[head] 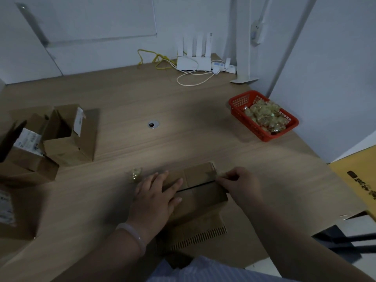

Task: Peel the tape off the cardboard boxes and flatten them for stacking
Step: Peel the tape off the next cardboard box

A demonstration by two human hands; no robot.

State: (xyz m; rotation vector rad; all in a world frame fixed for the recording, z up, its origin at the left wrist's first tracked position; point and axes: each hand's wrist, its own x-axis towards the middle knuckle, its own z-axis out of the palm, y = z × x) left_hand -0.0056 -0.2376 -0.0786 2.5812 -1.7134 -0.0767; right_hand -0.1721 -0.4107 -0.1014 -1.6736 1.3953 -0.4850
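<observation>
A small brown cardboard box (200,186) lies on the wooden table in front of me, its top flaps meeting at a dark seam. My left hand (156,195) presses flat on the box's left half, fingers straight. My right hand (239,183) is at the box's right end, and its fingers pinch a strip of clear tape (220,174) at the box's corner. A crumpled wad of tape (135,174) lies on the table just left of the box. Beneath the box lies a flattened piece of cardboard (203,231) with a toothed edge.
Several opened cardboard boxes (67,135) stand at the left of the table. A red basket (262,116) with wrapped pieces sits at the right. A white router (193,63) and cables lie at the back. A yellow carton (358,186) sits at the right edge.
</observation>
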